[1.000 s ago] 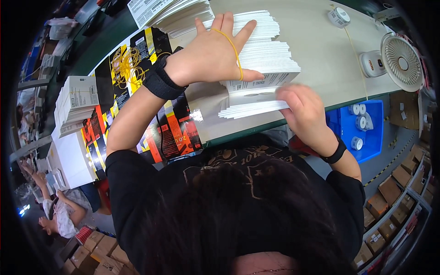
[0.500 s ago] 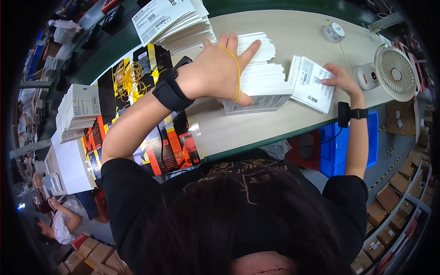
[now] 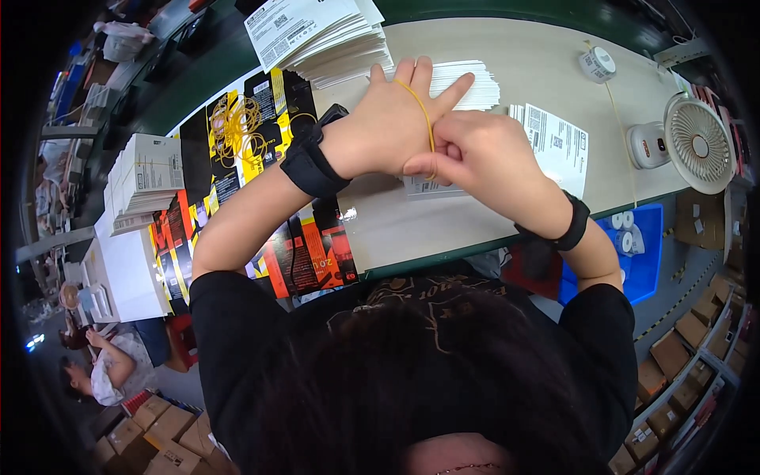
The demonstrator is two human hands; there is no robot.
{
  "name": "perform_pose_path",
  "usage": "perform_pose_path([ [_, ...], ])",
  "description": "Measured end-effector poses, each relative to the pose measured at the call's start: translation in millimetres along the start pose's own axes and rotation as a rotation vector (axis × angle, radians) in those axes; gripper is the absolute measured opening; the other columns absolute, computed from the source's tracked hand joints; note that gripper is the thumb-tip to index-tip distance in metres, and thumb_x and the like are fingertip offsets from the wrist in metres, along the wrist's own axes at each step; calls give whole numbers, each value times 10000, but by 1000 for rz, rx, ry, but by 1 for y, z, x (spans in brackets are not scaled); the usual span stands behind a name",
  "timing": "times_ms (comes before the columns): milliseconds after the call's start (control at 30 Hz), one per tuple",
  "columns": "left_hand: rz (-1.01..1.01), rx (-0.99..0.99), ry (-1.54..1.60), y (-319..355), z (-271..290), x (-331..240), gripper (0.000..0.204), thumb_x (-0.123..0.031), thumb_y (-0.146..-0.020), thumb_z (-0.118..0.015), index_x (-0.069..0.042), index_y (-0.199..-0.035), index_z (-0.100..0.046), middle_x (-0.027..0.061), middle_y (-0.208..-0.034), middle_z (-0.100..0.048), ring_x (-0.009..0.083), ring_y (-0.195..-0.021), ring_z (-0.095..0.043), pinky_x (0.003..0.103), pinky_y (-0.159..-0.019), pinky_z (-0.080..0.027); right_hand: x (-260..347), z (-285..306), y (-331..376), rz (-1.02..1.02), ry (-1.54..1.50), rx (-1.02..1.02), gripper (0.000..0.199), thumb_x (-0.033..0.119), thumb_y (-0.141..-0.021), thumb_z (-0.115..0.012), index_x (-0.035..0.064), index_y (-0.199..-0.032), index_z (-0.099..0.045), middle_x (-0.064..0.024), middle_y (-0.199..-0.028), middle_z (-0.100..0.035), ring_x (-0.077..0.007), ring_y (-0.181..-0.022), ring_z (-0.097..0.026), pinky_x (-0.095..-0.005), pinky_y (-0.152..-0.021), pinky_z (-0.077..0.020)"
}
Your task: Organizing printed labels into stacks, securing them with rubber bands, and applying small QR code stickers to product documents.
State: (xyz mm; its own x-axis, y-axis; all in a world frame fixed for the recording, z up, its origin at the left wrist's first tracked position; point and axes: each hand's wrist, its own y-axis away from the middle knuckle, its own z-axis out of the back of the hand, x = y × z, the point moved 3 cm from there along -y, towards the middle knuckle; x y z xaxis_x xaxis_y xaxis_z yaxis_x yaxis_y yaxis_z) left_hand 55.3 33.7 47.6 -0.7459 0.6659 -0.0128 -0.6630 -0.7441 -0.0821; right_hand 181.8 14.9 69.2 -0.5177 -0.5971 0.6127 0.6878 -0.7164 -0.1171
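Note:
My left hand (image 3: 388, 131) lies with fingers spread over a stack of white printed cards (image 3: 473, 85). A yellow rubber band (image 3: 419, 99) loops across the back of that hand. My right hand (image 3: 483, 154) is closed at the left hand's thumb side, its thumb and fingers pinching the rubber band. Both hands cover much of the stack, and the left thumb is mostly hidden. Just right of the right hand lies a smaller fanned pile of white cards (image 3: 560, 150), which nothing holds.
Yellow rubber bands (image 3: 236, 127) lie heaped on black, yellow and red printed card (image 3: 324, 249) to the left. Taller card stacks stand at the far side (image 3: 317, 39) and left (image 3: 150, 170). A label roll (image 3: 598, 63), a fan (image 3: 697, 142) and a blue bin (image 3: 653, 245) are at right.
My right hand has let go of the separate card pile and moved left to pinch the rubber band on my left hand. My left hand stays spread over the stack.

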Motion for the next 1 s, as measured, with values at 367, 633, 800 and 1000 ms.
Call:
perform_pose_path([
  [367, 53, -15, 58, 1, -1, -5, 1007, -575, -546, -654, -111, -1359, -281, 343, -1203, -370, 453, -1135, -365, 636, -878, -280, -45, 11, -6, -25, -1640, -172, 220, 186, -881, -461, 5, -770, -518, -76, -908, -573, -115, -561, -504, -262, -590, -372],
  [633, 68, -20, 11, 1, 0, -5, 975, -574, -579, -643, -147, -1368, -261, 329, -1214, -371, 467, -1160, -361, 633, -897, -259, -135, 25, -10, -356, -2460, -14, 383, 284, -913, -372, -6, -1156, -310, -201, -1407, -192, -77, -524, -476, -244, -462, -310],
  [800, 52, -2, -18, 1, 4, -6, 972, -573, -584, -643, -144, -1368, -261, 319, -1200, -385, 453, -1149, -378, 635, -897, -266, -164, -1, -9, -320, -2617, -74, 268, 310, -884, -383, 49, -915, -437, -137, -1328, -377, -64, -780, -510, -256, -696, -384],
  [1000, 52, 34, -22, -2, 6, -6, 975, -547, -576, -658, -138, -1367, -261, 319, -1189, -391, 448, -1128, -400, 614, -887, -297, -165, -2, 12, -435, -2991, -286, 447, 384, -901, -371, 62, -1203, -296, -206, -1431, -139, -100, -579, -567, -190, -450, -323],
])
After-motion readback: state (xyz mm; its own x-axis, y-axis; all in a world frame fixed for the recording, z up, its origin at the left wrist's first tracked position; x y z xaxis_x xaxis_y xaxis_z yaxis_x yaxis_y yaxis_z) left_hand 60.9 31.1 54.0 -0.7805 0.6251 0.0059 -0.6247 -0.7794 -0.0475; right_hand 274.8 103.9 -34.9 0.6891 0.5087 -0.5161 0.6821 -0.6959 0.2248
